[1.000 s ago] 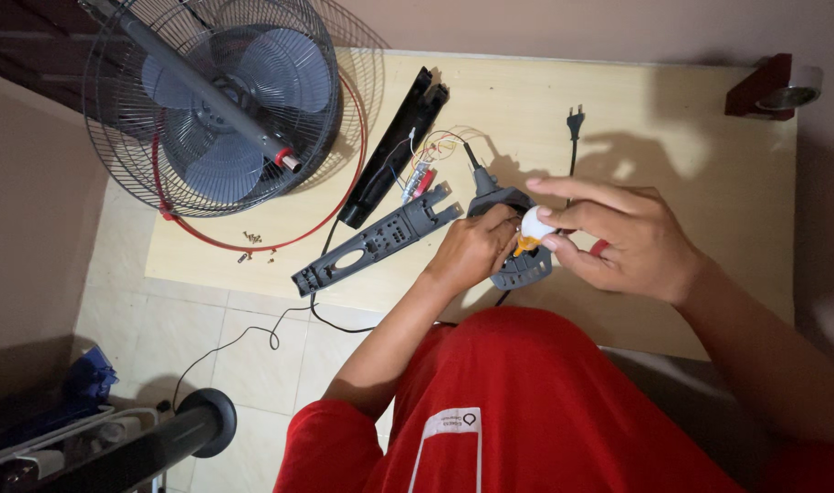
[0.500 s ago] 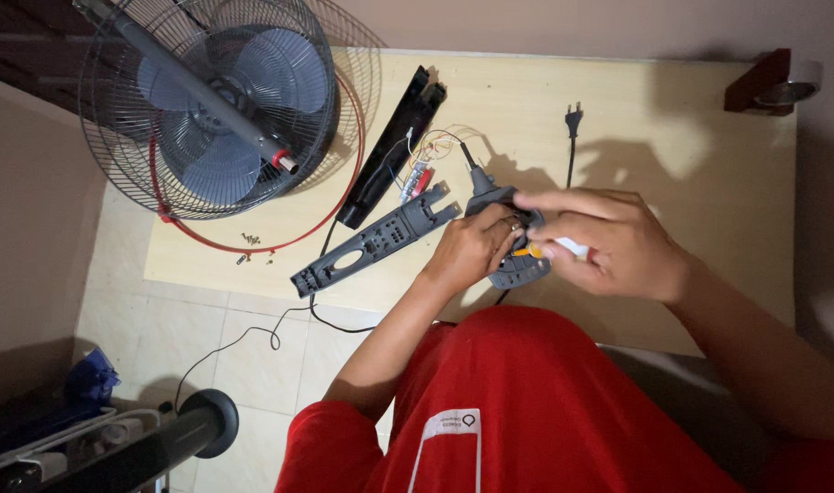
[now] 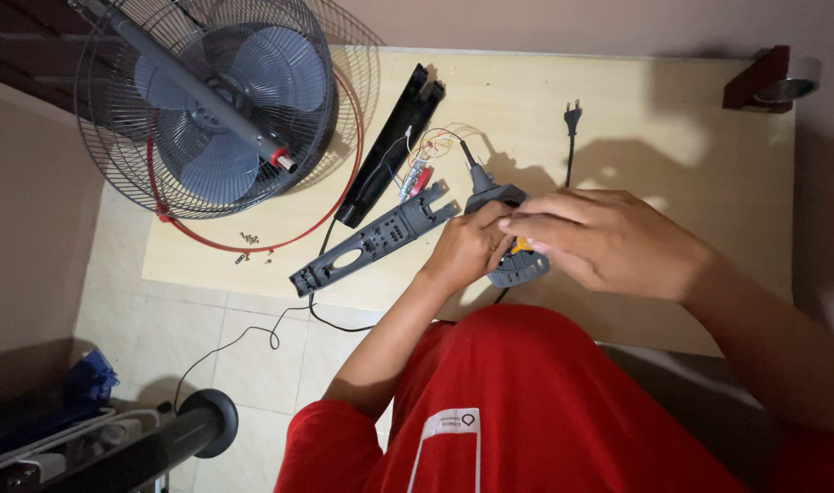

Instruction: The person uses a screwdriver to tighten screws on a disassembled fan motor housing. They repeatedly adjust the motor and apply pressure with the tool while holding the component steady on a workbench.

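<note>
The head view shows, nearest the wearer, a red garment (image 3: 517, 402), and just beyond it the grey switch housing (image 3: 513, 260) held above the near edge of the table (image 3: 672, 119). The housing is gripped by the left hand (image 3: 467, 251), its fingers curled narrowly around the left side. The right hand (image 3: 608, 242) is now laid flat over the housing with fingers extended and close together; a second ago a small white part was pinched at its fingertips, and that part is no longer seen, so it is judged to have been pressed in or covered. Left of the housing lies the grey cover strip (image 3: 371, 242), beyond it the coloured wires (image 3: 426, 155) and a black panel (image 3: 389, 146). Farther beyond the housing lies a plug (image 3: 572, 117), and far left the fan head (image 3: 216, 105).
</note>
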